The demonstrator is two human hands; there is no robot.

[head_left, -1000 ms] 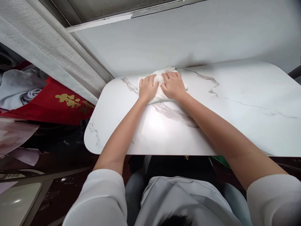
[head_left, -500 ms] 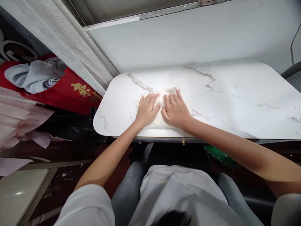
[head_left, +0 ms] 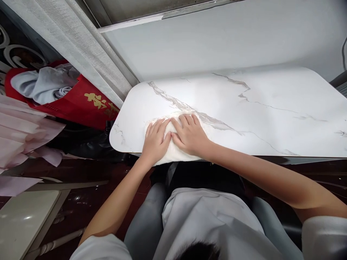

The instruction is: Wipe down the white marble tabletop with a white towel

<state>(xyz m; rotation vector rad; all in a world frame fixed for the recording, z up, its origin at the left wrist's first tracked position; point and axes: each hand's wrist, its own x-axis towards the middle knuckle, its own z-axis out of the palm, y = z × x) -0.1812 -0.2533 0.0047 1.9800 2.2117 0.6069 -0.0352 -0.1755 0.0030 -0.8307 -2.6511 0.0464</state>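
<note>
Round-cornered, white, marble-patterned surface (head_left: 279, 92) bears, in the head view, a crumpled white fabric cloth (head_left: 177, 153) at its near edge, probably light, pliable and best held by its sides, beneath the flat, unclenched left hand (head_left: 155, 143) and right hand (head_left: 191, 137).

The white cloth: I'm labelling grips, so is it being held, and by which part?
No grip shows: the left hand and right hand lie palm-down on top of the white cloth, side by side.
</note>
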